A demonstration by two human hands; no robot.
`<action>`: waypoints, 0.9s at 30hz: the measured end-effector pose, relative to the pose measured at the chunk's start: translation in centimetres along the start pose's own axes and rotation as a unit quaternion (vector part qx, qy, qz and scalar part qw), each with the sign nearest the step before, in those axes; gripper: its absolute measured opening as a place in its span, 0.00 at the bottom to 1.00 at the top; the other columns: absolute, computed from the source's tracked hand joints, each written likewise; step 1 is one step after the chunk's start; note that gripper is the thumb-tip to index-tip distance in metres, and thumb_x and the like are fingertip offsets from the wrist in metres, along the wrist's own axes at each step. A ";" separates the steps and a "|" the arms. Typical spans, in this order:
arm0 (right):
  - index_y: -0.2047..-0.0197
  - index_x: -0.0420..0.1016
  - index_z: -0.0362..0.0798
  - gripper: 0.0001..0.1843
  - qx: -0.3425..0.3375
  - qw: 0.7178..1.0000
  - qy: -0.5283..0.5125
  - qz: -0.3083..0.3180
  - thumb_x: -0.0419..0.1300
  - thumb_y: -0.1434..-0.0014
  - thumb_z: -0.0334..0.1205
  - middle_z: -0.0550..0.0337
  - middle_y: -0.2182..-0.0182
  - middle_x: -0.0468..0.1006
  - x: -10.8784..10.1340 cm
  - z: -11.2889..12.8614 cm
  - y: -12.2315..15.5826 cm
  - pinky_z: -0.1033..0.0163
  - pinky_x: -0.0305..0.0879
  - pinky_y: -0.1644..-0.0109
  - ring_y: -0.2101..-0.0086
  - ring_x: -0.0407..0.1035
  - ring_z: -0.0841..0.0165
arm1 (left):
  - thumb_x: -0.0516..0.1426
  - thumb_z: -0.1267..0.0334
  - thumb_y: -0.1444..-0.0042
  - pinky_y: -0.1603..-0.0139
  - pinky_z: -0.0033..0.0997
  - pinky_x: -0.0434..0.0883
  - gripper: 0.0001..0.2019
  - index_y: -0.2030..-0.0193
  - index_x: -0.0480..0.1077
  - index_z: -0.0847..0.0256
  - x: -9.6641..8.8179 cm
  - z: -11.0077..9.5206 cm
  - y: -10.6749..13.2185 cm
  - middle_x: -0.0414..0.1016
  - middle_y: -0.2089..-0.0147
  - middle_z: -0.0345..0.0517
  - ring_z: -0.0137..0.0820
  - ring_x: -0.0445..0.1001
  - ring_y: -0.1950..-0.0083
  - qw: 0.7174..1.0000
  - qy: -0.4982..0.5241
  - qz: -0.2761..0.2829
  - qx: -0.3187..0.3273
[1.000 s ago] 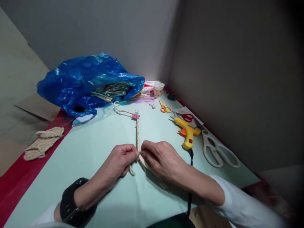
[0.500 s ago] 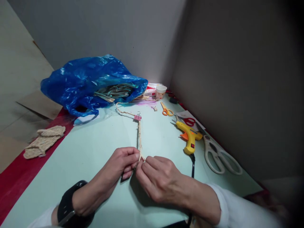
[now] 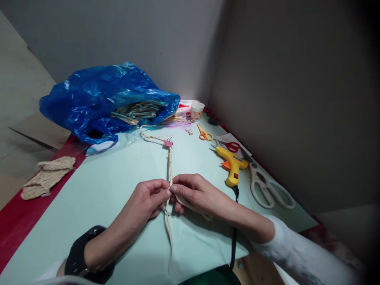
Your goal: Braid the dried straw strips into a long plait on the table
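Observation:
A thin pale braid (image 3: 170,164) of plant fibre runs toward me from a pink binder clip (image 3: 168,143) on the table. My left hand (image 3: 150,198) pinches the braid's near end between thumb and forefinger. Right beside it, fingertips almost touching, my right hand (image 3: 197,194) is closed on the strands of the same braid. One loose strand (image 3: 169,233) hangs below my fingers toward the table's near edge. Past the clip, the braid's far part (image 3: 150,137) curves toward the blue bag. My fingers cover the spot where the strands cross.
A blue plastic bag (image 3: 97,91) holding fibre bundles lies at the back left. On the right are a yellow glue gun (image 3: 234,164) with its cord, large scissors (image 3: 263,186), red scissors (image 3: 233,147) and orange scissors (image 3: 204,134). A paper cup (image 3: 196,111) and woven piece (image 3: 47,176) also lie here.
My right hand has moved up and turned, its thumb now against the left fingertips. The loose strand now shows below the hands. The whole view has shifted slightly.

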State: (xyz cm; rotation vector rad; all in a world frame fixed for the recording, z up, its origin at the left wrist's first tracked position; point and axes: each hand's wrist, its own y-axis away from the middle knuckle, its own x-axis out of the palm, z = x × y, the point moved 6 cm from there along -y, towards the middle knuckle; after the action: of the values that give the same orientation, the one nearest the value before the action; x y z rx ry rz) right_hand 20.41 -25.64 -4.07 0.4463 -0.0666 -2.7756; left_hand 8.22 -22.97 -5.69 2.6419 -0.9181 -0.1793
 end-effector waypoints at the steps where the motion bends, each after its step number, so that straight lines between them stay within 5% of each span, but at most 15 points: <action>1: 0.64 0.69 0.46 0.15 0.015 0.999 -0.030 0.020 0.48 0.35 0.46 0.64 0.77 0.69 0.3 -0.3 -0.1 0.68 0.58 0.71 0.77 0.64 0.73 | 0.57 0.58 0.47 0.80 0.24 0.43 0.09 0.70 0.68 0.63 0.0 -0.1 -0.1 0.59 0.80 0.33 0.20 0.46 0.80 1.000 -0.025 -0.001 0.005; 10: 0.77 0.63 0.45 0.16 -0.007 0.999 0.028 -0.039 0.51 0.39 0.41 0.67 0.81 0.55 -0.4 -1.0 -0.4 0.68 0.46 0.74 0.77 0.49 0.76 | 0.51 0.57 0.41 0.73 0.26 0.57 0.13 0.70 0.71 0.61 -0.1 -1.2 0.4 0.62 0.80 0.34 0.26 0.60 0.76 0.967 -0.242 -0.045 0.069; 14: 0.79 0.63 0.45 0.16 -0.008 0.996 0.052 -0.077 0.52 0.40 0.40 0.68 0.82 0.54 -0.6 -0.9 -0.1 0.67 0.43 0.75 0.78 0.47 0.76 | 0.48 0.57 0.38 0.69 0.28 0.59 0.15 0.68 0.72 0.59 -0.4 -2.5 1.5 0.69 0.76 0.37 0.28 0.64 0.73 0.915 -0.378 -0.095 0.105; 20: 0.75 0.73 0.42 0.14 -0.029 0.995 -0.010 -0.092 0.53 0.41 0.37 0.65 0.79 0.64 -0.4 -0.5 0.0 0.68 0.50 0.70 0.75 0.53 0.75 | 0.47 0.61 0.38 0.73 0.27 0.58 0.15 0.73 0.68 0.60 0.7 -2.5 2.0 0.66 0.79 0.35 0.26 0.62 0.78 0.882 -0.430 -0.105 0.163; 27: 0.57 0.80 0.39 0.16 0.038 0.977 -0.198 -0.069 0.60 0.44 0.41 0.68 0.83 0.60 0.2 -1.6 -0.2 0.68 0.43 0.75 0.79 0.48 0.77 | 0.49 0.71 0.41 0.77 0.30 0.59 0.10 0.70 0.70 0.64 3.1 -1.9 3.3 0.69 0.80 0.40 0.28 0.66 0.82 0.726 -0.556 -0.151 0.374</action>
State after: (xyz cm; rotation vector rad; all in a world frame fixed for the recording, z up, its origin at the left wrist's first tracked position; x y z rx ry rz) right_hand 20.68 -25.46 -5.65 -0.0951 -0.2432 -2.9646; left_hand 9.16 -26.79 -2.73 3.3001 -0.9286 -2.0524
